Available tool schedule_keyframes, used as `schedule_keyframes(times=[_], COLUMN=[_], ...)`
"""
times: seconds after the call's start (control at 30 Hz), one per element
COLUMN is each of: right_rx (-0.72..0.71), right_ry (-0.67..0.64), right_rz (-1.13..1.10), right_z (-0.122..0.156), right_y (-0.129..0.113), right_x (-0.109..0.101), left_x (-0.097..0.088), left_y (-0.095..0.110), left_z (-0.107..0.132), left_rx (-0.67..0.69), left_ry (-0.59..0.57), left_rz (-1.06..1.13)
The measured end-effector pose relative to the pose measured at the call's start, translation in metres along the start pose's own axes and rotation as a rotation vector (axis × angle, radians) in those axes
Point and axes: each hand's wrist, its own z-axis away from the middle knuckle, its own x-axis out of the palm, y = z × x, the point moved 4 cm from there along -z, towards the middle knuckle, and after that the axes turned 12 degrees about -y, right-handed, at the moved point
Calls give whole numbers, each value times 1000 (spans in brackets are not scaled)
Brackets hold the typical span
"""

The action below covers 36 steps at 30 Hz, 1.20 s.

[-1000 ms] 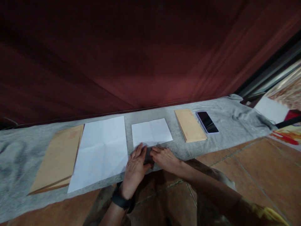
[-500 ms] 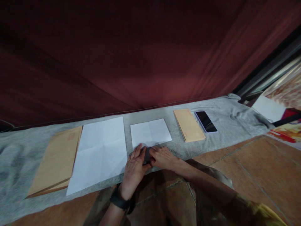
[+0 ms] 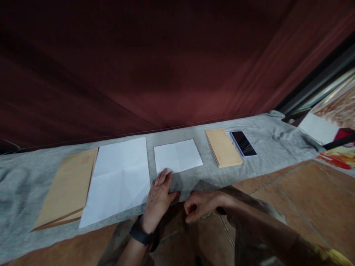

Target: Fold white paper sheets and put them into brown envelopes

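Note:
My left hand lies flat with fingers stretched out on the grey cloth, its fingertips at the near edge of a small folded white sheet. A black band is on that wrist. My right hand hovers off the cloth's front edge over the tiled floor, fingers loosely curled, with nothing seen in them. A large creased white sheet lies just left of my left hand.
A large brown envelope lies at the left of the cloth. A small brown envelope and a dark phone lie to the right. A dark red curtain hangs behind. Orange floor tiles run along the front.
My right hand has pulled back from the cloth beside the small sheet toward me, now over the floor. My left hand has stayed in place.

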Motion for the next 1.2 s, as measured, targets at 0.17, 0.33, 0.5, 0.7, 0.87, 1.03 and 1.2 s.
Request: schedule_keyframes(times=[0.17, 0.33, 0.5, 0.7, 0.87, 1.03, 1.2], right_rx=[-97, -65, 17, 160, 225, 303, 332], right_ry=[-190, 571, 961, 934, 955, 1026, 1045], right_rz=[-340, 26, 601, 855, 882, 876, 879], right_z=[-1, 6, 4, -18, -9, 12, 22], right_y=[6, 4, -9, 13, 28, 39, 50], right_x=[10, -31, -41, -31, -31, -34, -34], left_x=[0, 1, -8, -9, 1, -1, -5], left_y=[-2, -4, 14, 31, 18, 6, 8], left_z=[-2, -2, -2, 1, 2, -4, -6], left_rx=[7, 61, 14, -31, -69, -150, -191], left_ry=[12, 77, 210, 314, 304, 331, 305], left_rz=[-5, -53, -207, -326, -300, -271, -291])
